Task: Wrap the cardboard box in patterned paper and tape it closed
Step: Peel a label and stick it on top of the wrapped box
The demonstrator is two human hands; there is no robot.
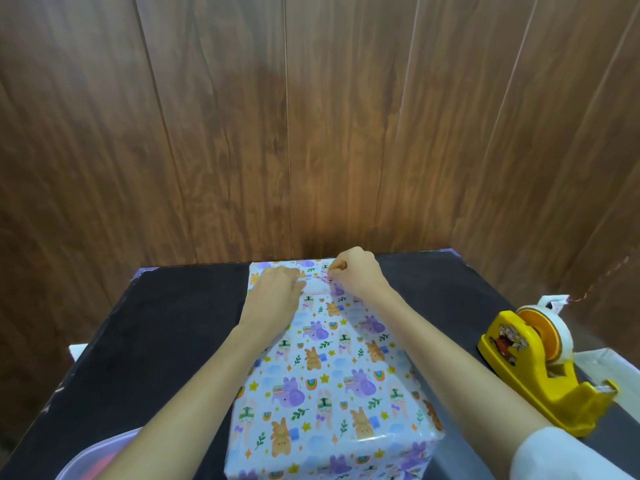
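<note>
A box wrapped in white patterned paper with purple and orange animals stands in the middle of the black table. The cardboard is fully hidden by the paper. At the box's far end, my left hand lies flat with straight fingers pressing the folded paper flap down. My right hand is beside it, fingers curled, pinching the paper flap at the far edge. Whether a tape strip is under the fingers I cannot tell.
A yellow tape dispenser with a white tape roll stands on the table's right side. A translucent plastic tub sits at the bottom left corner. A wood-panel wall rises right behind the table.
</note>
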